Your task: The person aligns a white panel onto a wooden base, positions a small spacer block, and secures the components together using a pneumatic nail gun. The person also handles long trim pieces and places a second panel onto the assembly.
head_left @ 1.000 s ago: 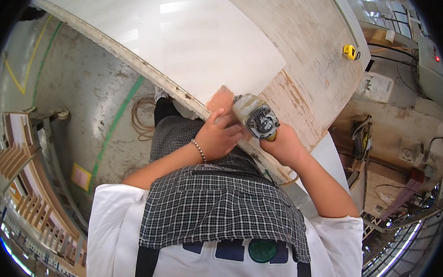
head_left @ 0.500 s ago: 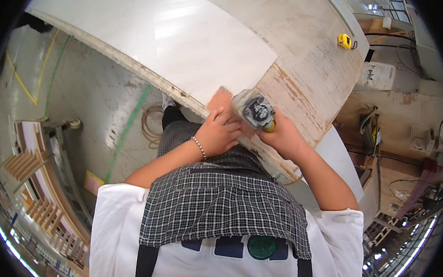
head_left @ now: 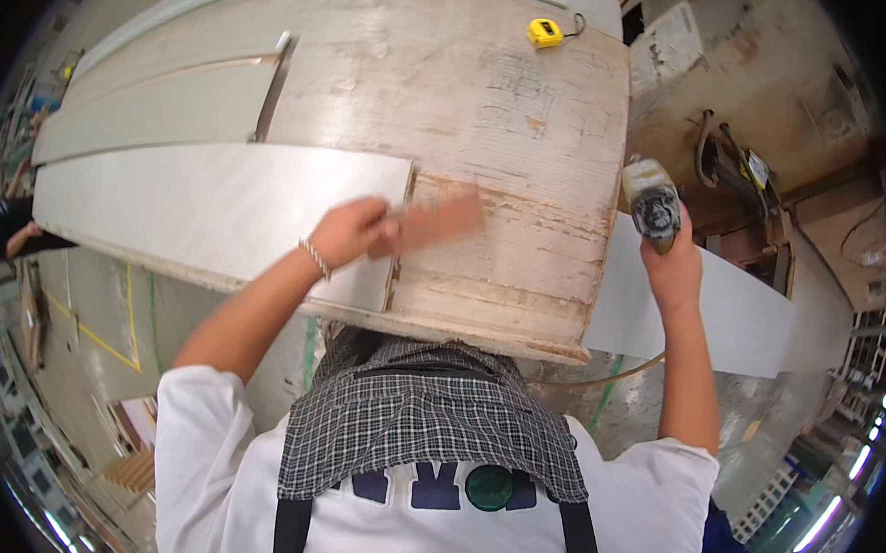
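My left hand (head_left: pixel 351 233) is closed around one end of a flat reddish-brown wooden piece (head_left: pixel 442 219), smeared by motion. It is over the right end of a long white panel (head_left: pixel 218 193), and the piece reaches past that end over the worn wooden table (head_left: pixel 532 257). My right hand (head_left: pixel 670 250) grips the handle of what looks like a nail gun (head_left: pixel 651 200), with a worn, grey-smudged head. That tool is off the table's right edge, apart from the panel.
A yellow tape measure (head_left: pixel 545 34) lies on the table's far side. Behind the white panel is a greenish-grey panel (head_left: pixel 164 109). A thin hose (head_left: pixel 608 373) runs past the table's near right corner. Another person (head_left: pixel 11 224) stands at the far left.
My view has turned. My left hand has come away from the panel's near corner with the wooden piece in it. My right hand has carried the nail gun off to the right, away from the panel.
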The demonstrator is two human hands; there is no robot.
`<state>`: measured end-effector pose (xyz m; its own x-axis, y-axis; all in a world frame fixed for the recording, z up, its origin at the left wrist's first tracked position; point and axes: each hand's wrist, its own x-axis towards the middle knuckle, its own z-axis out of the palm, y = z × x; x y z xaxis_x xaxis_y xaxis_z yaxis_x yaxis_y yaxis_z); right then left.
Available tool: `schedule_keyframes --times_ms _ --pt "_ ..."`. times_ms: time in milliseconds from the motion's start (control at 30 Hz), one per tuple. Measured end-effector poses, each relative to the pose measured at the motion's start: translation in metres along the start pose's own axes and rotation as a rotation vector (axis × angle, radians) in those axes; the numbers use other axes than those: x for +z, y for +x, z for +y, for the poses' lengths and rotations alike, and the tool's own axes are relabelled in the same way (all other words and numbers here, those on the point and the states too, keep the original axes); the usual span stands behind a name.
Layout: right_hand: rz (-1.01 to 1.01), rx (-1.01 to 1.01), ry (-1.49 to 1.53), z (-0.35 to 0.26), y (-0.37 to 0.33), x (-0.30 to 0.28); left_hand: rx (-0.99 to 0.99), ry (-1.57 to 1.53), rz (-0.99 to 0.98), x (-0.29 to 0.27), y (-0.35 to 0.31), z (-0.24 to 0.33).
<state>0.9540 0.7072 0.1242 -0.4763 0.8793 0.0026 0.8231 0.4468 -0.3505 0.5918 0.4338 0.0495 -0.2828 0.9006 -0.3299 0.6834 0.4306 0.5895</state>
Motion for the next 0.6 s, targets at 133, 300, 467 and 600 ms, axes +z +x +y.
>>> schedule_keyframes --times_ms 133,300,467,600 --pt "0.137 -0.205 -0.146 0.026 0.058 -0.007 -0.256 -0.403 -0.026 -0.047 0.127 0.03" --pt "0.154 -0.551 -0.477 0.021 0.155 -0.003 -0.341 -0.877 0.033 -0.066 0.23 0.064" --pt "0.108 -0.491 -0.609 -0.005 0.283 0.04 -0.333 -1.22 0.171 -0.082 0.293 0.055" --pt "0.038 -0.049 -0.371 -0.025 0.357 0.092 -0.321 -1.145 0.205 -0.066 0.343 0.035"
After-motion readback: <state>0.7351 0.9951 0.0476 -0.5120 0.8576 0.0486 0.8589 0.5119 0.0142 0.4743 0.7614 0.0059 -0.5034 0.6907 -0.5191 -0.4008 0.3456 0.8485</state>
